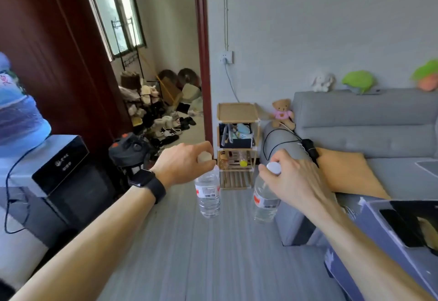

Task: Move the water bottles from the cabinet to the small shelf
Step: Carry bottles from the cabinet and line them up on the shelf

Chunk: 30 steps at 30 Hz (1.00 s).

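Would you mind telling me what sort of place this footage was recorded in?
Most likely a home living room: a grey sofa with a teddy bear on its arm, plus a pile of shoes.

wall (331,28): pale grey, socket (227,57) with cable | floor (201,253): grey striped | sofa (367,120): grey, right, orange cushion (348,172) | door (47,63): dark red, left | window (118,11): daylit, side room | shoes (170,130): heaped beyond doorway

arms stretch forward. left hand (182,163) pinches the left bottle (208,197) by its cap; right hand (294,180) seemingly grips the right bottle (264,204) likewise.
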Each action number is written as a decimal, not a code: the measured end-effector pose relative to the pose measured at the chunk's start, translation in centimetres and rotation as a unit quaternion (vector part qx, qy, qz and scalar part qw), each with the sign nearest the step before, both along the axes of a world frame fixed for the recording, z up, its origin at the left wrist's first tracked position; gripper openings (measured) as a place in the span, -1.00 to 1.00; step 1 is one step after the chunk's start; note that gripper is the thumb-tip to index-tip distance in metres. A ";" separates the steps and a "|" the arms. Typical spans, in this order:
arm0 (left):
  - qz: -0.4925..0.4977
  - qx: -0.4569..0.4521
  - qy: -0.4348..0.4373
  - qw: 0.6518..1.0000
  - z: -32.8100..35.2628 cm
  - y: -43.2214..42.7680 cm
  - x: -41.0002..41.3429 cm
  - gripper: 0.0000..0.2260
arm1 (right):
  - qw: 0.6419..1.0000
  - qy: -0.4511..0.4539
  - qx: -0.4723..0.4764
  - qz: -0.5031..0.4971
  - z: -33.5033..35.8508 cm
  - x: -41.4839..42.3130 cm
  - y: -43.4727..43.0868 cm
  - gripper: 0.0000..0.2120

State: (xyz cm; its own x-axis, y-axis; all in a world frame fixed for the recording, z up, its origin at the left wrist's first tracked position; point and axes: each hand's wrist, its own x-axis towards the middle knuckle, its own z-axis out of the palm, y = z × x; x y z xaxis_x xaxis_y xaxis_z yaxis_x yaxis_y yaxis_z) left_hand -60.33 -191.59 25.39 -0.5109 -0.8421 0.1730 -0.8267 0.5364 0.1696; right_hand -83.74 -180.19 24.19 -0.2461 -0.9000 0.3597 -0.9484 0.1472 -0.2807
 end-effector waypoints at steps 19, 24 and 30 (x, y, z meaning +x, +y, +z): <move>-0.082 0.010 0.059 0.995 -5.3 -40.4 -13.6 -0.77 | 0.998 0.002 -0.038 -0.040 -4.4 -12.6 -38.7 -0.66; -0.108 0.036 0.059 0.992 -6.3 -49.7 -17.4 -0.73 | 0.997 0.002 -0.056 -0.059 -6.4 -16.2 -47.6 -0.68; -0.081 0.048 0.053 0.994 -8.7 -60.8 -23.2 -0.72 | 0.999 -0.003 -0.015 -0.049 -9.0 -22.2 -58.3 -0.67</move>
State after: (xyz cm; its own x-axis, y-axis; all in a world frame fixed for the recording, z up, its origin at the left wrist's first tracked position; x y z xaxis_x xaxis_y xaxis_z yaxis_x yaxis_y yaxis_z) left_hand -83.56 -252.37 16.69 -0.6248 -0.7652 0.1551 -0.7056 0.6384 0.3075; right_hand -105.95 -238.51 15.22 -0.3350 -0.8607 0.3834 -0.9280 0.2310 -0.2923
